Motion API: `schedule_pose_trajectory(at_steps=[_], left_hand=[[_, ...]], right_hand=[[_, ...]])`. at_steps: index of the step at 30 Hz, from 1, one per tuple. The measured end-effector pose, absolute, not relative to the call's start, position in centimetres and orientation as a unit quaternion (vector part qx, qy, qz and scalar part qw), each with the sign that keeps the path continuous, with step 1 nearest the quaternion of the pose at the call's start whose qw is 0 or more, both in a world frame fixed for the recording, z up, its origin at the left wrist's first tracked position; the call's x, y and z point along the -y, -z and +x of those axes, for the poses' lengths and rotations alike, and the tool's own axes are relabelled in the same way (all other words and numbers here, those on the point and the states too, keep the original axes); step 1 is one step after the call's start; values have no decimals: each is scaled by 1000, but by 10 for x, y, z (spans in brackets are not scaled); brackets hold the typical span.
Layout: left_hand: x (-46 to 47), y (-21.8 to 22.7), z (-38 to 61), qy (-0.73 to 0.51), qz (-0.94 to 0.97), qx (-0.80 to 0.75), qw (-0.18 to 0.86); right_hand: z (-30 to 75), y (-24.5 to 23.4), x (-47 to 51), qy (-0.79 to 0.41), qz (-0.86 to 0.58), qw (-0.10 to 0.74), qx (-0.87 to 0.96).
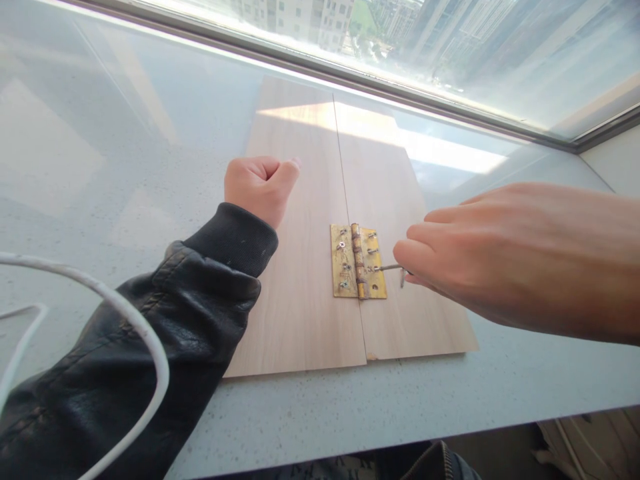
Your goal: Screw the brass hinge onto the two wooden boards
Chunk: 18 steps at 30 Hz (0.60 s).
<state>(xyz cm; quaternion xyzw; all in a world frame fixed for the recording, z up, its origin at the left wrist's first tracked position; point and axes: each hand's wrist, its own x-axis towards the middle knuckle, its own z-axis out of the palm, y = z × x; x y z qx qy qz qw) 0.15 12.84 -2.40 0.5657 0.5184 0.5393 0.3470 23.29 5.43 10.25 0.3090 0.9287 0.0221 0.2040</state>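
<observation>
A worn brass hinge lies across the seam between two pale wooden boards. Screws stand in the holes of its left leaf and in the upper holes of its right leaf; the lowest right hole shows no screw. My right hand is closed around a screwdriver with its handle hidden; its thin shaft reaches to a screw on the right leaf. Another loose screw pokes down below my right fingers. My left hand is a fist over the left board; its inside is hidden.
The right board lies beside the left one on a speckled white counter. A window frame runs along the back. A white cable loops across the left foreground, in front of my black sleeve.
</observation>
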Motion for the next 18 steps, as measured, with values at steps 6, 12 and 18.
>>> schedule_pose_trajectory(at_steps=[6, 12, 18], left_hand=[[-132, 28, -1, -540, 570, -505, 359], [-130, 25, 0, -537, 569, -511, 356], [-128, 25, 3, -546, 562, -518, 343]], right_hand=[[217, -100, -53, -65, 320, 203, -923], [214, -98, -56, -38, 479, 235, -845], [225, -99, -50, -105, 393, 229, -885]])
